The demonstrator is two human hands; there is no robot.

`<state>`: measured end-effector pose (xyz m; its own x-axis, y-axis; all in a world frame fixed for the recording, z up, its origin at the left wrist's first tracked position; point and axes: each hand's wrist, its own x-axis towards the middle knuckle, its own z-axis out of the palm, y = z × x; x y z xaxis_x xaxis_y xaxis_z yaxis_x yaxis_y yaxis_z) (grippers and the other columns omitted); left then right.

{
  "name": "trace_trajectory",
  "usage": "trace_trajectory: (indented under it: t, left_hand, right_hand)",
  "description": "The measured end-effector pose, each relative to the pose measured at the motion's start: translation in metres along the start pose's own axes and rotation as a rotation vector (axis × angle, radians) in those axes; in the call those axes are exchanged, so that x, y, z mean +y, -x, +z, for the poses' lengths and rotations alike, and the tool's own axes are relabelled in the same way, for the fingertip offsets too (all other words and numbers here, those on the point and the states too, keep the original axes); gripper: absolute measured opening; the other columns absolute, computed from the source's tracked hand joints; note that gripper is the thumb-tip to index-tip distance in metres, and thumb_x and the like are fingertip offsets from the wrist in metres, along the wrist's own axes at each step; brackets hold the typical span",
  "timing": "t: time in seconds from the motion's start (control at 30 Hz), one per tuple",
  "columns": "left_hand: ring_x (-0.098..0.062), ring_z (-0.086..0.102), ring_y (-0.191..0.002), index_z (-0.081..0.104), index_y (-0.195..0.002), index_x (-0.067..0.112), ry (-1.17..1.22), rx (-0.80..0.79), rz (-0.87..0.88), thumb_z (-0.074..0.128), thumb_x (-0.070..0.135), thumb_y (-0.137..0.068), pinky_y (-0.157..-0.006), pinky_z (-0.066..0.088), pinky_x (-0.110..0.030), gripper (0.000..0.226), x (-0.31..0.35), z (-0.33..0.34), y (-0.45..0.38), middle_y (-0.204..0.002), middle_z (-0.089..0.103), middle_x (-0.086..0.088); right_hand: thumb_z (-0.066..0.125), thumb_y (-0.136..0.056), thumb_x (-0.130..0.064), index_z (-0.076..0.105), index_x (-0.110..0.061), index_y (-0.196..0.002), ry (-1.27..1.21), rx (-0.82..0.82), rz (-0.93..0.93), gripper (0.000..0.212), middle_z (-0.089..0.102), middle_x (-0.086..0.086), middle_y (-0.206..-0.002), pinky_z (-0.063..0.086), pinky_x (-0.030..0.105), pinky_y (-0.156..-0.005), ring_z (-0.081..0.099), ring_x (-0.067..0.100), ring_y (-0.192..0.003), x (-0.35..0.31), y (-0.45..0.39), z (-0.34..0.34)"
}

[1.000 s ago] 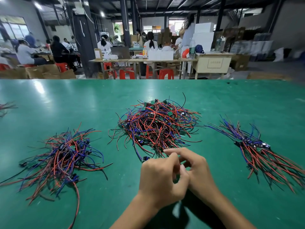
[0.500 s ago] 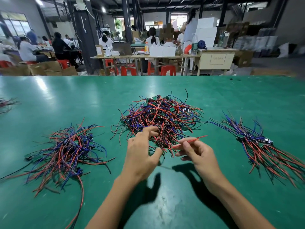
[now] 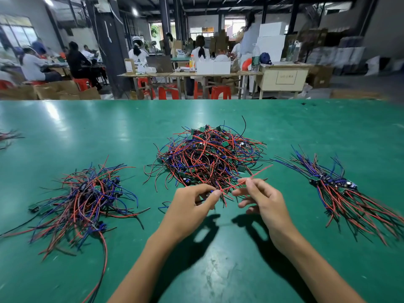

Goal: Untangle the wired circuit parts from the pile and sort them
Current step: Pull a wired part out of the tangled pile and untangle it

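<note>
A tangled pile of small green circuit boards with red, blue and black wires (image 3: pixel 209 156) lies in the middle of the green table (image 3: pixel 218 270). At its near edge my left hand (image 3: pixel 190 212) pinches a small part between thumb and forefinger. A red wire (image 3: pixel 255 174) runs from that part up to the right, pinched by my right hand (image 3: pixel 262 202). A loose heap of wired parts (image 3: pixel 87 197) lies at the left. A straighter, aligned bundle (image 3: pixel 336 189) lies at the right.
A few stray wires (image 3: pixel 8 136) show at the far left table edge. Beyond the far table edge (image 3: pixel 196 100) are workbenches, red stools, cardboard boxes and seated people.
My hands started clasped together near me, then reached to the pile's near edge. The left hand has closed on a part and the right hand holds its red wire stretched out.
</note>
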<state>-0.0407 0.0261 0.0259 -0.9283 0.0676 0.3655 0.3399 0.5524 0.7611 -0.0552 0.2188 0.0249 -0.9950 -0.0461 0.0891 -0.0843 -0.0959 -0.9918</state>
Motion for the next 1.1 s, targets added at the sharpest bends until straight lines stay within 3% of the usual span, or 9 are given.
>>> trace_trajectory:
  t: [0.1, 0.27, 0.33, 0.4, 0.5, 0.6, 0.7, 0.83, 1.1]
  left_hand:
    - [0.003, 0.054, -0.054, 0.075, -0.087, 0.026, -0.072, 0.114, -0.028, 0.065, 0.03, -0.096, -0.056, 0.04, -0.015, 0.014, -0.001, -0.001, 0.0, -0.066, 0.067, 0.017]
    - [0.002, 0.063, -0.07, 0.071, -0.073, 0.026, -0.12, 0.322, -0.163, 0.067, 0.025, -0.092, -0.064, 0.038, -0.007, 0.019, -0.004, -0.009, -0.005, -0.068, 0.069, 0.016]
    - [0.006, 0.06, -0.07, 0.071, -0.073, 0.027, -0.109, 0.393, -0.2, 0.068, 0.027, -0.091, -0.065, 0.038, -0.012, 0.018, -0.005, -0.015, -0.007, -0.073, 0.07, 0.017]
    - [0.005, 0.053, -0.061, 0.071, -0.075, 0.028, -0.133, 0.44, -0.168, 0.068, 0.029, -0.091, -0.061, 0.036, -0.021, 0.017, -0.003, -0.018, -0.006, -0.073, 0.069, 0.018]
    - [0.006, 0.048, -0.056, 0.069, -0.078, 0.027, -0.255, 0.491, 0.024, 0.065, 0.031, -0.091, -0.056, 0.033, -0.017, 0.014, 0.008, -0.018, 0.0, -0.068, 0.064, 0.018]
    - [-0.002, 0.06, -0.065, 0.072, -0.087, 0.026, -0.371, 0.427, 0.305, 0.065, 0.029, -0.091, -0.059, 0.05, -0.029, 0.009, 0.02, -0.007, 0.008, -0.081, 0.069, 0.013]
    - [-0.013, 0.066, -0.068, 0.076, -0.101, 0.029, -0.448, 0.308, 0.445, 0.065, 0.029, -0.093, -0.053, 0.053, -0.035, 0.014, 0.024, 0.006, 0.012, -0.087, 0.068, 0.01]
    - [-0.011, 0.067, -0.073, 0.078, -0.099, 0.027, -0.417, 0.316, 0.474, 0.073, 0.025, -0.088, -0.054, 0.054, -0.034, 0.013, 0.018, 0.008, 0.011, -0.09, 0.07, 0.011]
    - [-0.006, 0.066, -0.081, 0.077, -0.105, 0.028, -0.307, 0.257, 0.407, 0.075, 0.025, -0.089, -0.067, 0.055, -0.032, 0.017, 0.015, 0.011, 0.009, -0.096, 0.069, 0.013]
  right_hand:
    - [0.052, -0.102, -0.032, 0.073, -0.014, -0.1, 0.002, -0.101, 0.086, 0.028, 0.078, 0.006, -0.086, 0.045, 0.016, -0.049, 0.063, 0.01, -0.055, 0.0, 0.002, 0.005]
    - [0.055, -0.103, -0.024, 0.075, -0.02, -0.098, 0.139, -0.167, 0.069, 0.021, 0.078, 0.003, -0.087, 0.042, 0.016, -0.051, 0.067, 0.009, -0.058, 0.007, 0.006, 0.012]
    - [0.056, -0.103, -0.02, 0.075, -0.02, -0.097, 0.157, -0.168, 0.079, 0.02, 0.078, 0.004, -0.086, 0.041, 0.017, -0.052, 0.067, 0.009, -0.059, 0.008, 0.006, 0.011]
    - [0.056, -0.102, -0.015, 0.076, -0.019, -0.095, 0.169, -0.175, 0.084, 0.021, 0.078, 0.004, -0.083, 0.042, 0.016, -0.052, 0.066, 0.008, -0.058, 0.01, 0.006, 0.01]
    - [0.059, -0.101, -0.023, 0.078, -0.022, -0.091, 0.165, -0.2, 0.065, 0.022, 0.077, 0.006, -0.082, 0.043, 0.015, -0.052, 0.059, 0.011, -0.058, 0.009, 0.008, 0.011]
    - [0.055, -0.091, -0.049, 0.079, -0.023, -0.096, 0.028, -0.253, 0.059, 0.036, 0.077, 0.008, -0.09, 0.045, 0.019, -0.051, 0.061, 0.012, -0.061, 0.002, 0.009, 0.015]
    - [0.059, -0.086, -0.049, 0.078, -0.022, -0.091, -0.005, -0.159, -0.048, 0.033, 0.076, 0.001, -0.087, 0.046, 0.018, -0.051, 0.061, 0.011, -0.061, 0.002, 0.01, 0.014]
    - [0.068, -0.083, -0.039, 0.079, -0.017, -0.095, -0.043, -0.028, -0.055, 0.027, 0.075, 0.0, -0.085, 0.044, 0.016, -0.052, 0.055, 0.008, -0.059, 0.006, 0.005, 0.007]
    - [0.064, -0.094, -0.023, 0.076, -0.016, -0.102, -0.037, -0.083, -0.078, 0.016, 0.076, 0.001, -0.085, 0.052, 0.02, -0.055, 0.063, 0.011, -0.063, 0.007, 0.003, 0.005]
